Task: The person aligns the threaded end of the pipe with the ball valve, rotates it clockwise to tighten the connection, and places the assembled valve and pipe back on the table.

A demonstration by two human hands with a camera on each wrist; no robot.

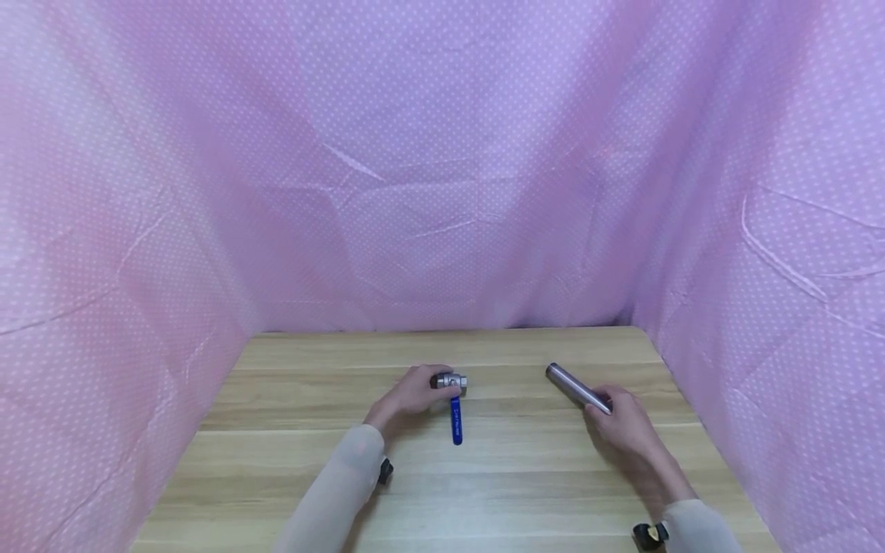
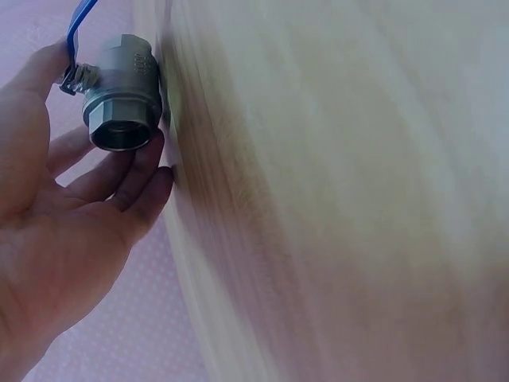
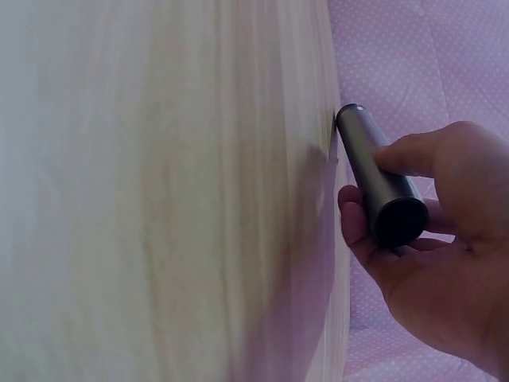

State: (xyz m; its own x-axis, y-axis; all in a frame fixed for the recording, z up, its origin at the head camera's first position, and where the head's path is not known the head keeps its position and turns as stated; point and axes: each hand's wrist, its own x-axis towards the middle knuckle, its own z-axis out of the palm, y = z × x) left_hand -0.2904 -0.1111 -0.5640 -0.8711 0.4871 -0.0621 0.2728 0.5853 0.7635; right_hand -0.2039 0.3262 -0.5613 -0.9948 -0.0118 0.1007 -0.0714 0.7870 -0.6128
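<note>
A metal ball valve point(image 1: 452, 381) with a blue lever handle point(image 1: 456, 422) lies at the middle of the table, the lever pointing toward me. My left hand point(image 1: 413, 390) grips it from the left. The left wrist view shows the thumb by the stem of the valve point(image 2: 131, 76) and the fingers behind and under its body, one hexagonal open end facing the camera. On the right, my right hand point(image 1: 625, 421) pinches the near end of a silver metal tube point(image 1: 572, 385), which slants away to the left. In the right wrist view, thumb and fingers hold the tube point(image 3: 367, 155) from opposite sides, close over the wood.
The light wood-grain table point(image 1: 484, 491) ends at a pink-purple dotted cloth point(image 1: 442, 253) hanging at the back and both sides. Each wrist wears a dark strap device, such as the right one point(image 1: 650, 535), below a pale sleeve point(image 1: 332, 491).
</note>
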